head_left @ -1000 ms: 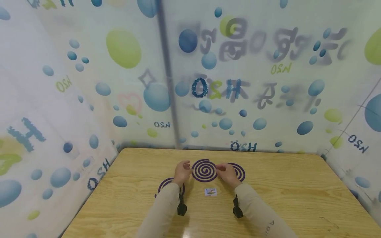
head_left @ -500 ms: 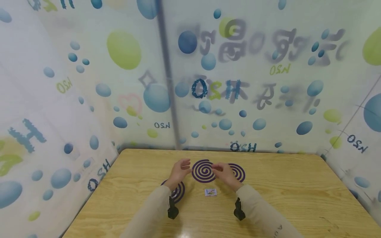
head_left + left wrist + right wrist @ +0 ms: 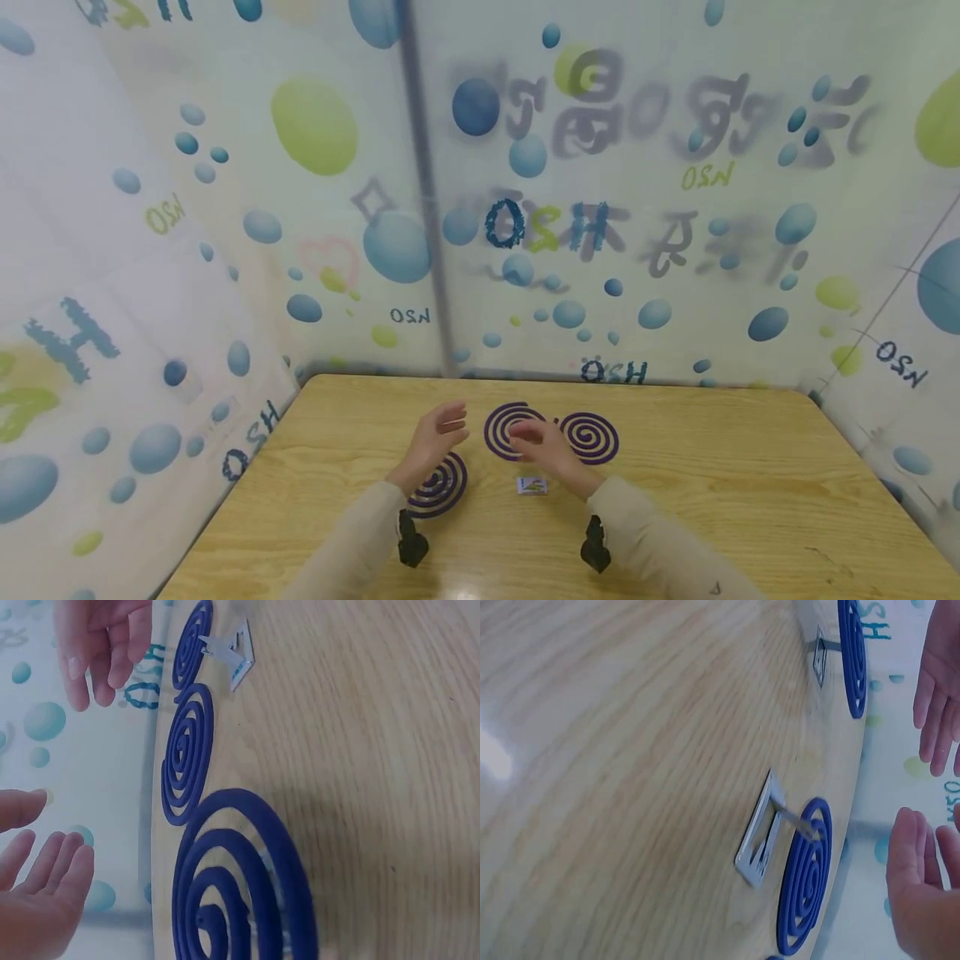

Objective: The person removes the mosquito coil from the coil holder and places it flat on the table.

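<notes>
Three dark purple mosquito coils lie across the wooden table. My left hand (image 3: 431, 443), fingers apart and holding nothing, hovers above the left coil (image 3: 447, 492); a bit of metal shows under that coil (image 3: 289, 885) in the left wrist view. My right hand (image 3: 543, 446), loosely bent and holding nothing, overlaps the middle coil (image 3: 495, 433) in the head view and hides its right part. Beside it lies the right coil (image 3: 588, 437). A small shiny metal coil stand (image 3: 532, 486) with an upright prong sits in front of the middle coil.
The wooden table (image 3: 712, 475) reaches to a curtain-like wall (image 3: 637, 250) printed with blue and green bubbles. Another metal stand (image 3: 820, 658) shows by the raised left coil in the right wrist view. Black wrist cameras (image 3: 411, 540) are strapped to both sleeves.
My left hand has drawn left, away from the middle coil's edge. My right hand has left the right edge of the middle coil and moved left, uncovering the right coil. The coils stay put.
</notes>
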Available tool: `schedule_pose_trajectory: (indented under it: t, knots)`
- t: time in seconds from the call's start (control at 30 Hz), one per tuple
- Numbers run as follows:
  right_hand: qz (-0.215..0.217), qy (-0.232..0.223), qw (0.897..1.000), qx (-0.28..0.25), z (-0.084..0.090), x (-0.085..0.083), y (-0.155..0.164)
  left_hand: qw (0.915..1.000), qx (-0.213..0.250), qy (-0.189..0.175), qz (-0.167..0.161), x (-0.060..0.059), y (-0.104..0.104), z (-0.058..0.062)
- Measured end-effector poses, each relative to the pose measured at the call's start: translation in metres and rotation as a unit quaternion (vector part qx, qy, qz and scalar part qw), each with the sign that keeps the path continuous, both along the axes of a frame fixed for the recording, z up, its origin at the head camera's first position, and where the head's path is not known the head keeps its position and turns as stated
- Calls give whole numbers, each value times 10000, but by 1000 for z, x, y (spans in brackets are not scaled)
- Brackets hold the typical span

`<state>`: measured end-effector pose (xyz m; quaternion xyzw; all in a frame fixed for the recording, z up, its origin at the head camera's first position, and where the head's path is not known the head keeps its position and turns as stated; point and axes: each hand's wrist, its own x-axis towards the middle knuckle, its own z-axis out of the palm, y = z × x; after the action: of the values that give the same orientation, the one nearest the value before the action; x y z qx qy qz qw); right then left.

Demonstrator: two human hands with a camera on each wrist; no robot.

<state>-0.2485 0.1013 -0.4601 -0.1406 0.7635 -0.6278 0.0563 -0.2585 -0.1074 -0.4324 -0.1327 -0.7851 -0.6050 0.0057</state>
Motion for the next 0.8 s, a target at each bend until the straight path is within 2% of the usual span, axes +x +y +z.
schedule_pose_trajectory:
  t: [0.1, 0.3, 0.5, 0.8]
  knots:
    - [104, -59, 9999, -55, -1, 2, -7, 10000, -24, 70, 66, 3, -6, 0]
    - [341, -273, 9989, -144, -4, 7, -22, 9995, -125, -59, 295, 10, -20, -2]
    - [511, -372, 9977, -239, -8, 13, -36, 9992, -96, -56, 387, 14, -33, -5]
    - [448, -484, 9971, -371, -19, 13, -53, 9959, -73, -144, 896, 15, -56, -22]
